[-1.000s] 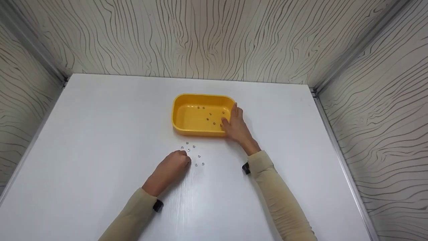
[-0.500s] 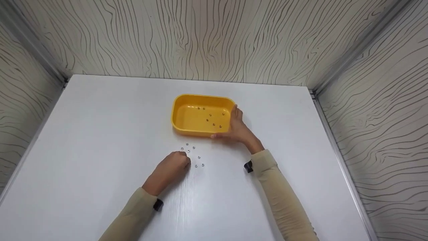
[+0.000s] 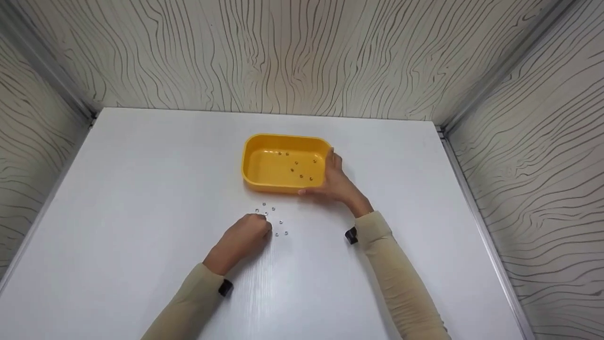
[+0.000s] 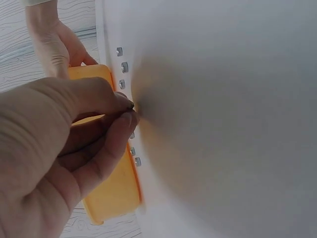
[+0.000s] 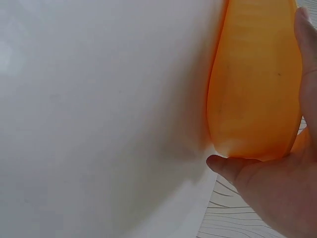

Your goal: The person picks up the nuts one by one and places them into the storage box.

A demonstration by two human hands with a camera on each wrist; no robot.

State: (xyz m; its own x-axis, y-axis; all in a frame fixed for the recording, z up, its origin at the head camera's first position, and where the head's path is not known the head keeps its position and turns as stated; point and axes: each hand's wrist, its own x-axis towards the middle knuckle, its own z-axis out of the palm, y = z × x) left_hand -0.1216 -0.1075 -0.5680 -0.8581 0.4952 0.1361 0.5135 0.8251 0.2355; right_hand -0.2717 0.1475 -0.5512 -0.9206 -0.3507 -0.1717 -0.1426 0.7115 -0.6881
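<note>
A yellow plastic bin [image 3: 271, 188] stands on the white table, with several small metal nuts [image 3: 296, 163] scattered on its floor toward the right. My right hand [image 3: 337, 183] grips its right end, thumb along the front wall and fingers at the end wall. In front of the bin several more nuts [image 3: 281, 222] lie loose on the tabletop. Beside them my left hand [image 3: 245, 236] is down close to the table, thumb and forefinger pinched together. The left wrist view shows a small dark-edged nut [image 4: 131, 105] between those fingertips, mostly hidden.
The white table [image 3: 141, 189] runs back to a wood-grain patterned wall [image 3: 283, 56], with similar panels on the left and right. Metal profiles line the corners. Each wrist carries a small black camera [image 3: 351, 235].
My right thumb has moved from inside the bin to the outside of its front wall. My left hand has shifted slightly right, toward the loose nuts. The bin stays in place.
</note>
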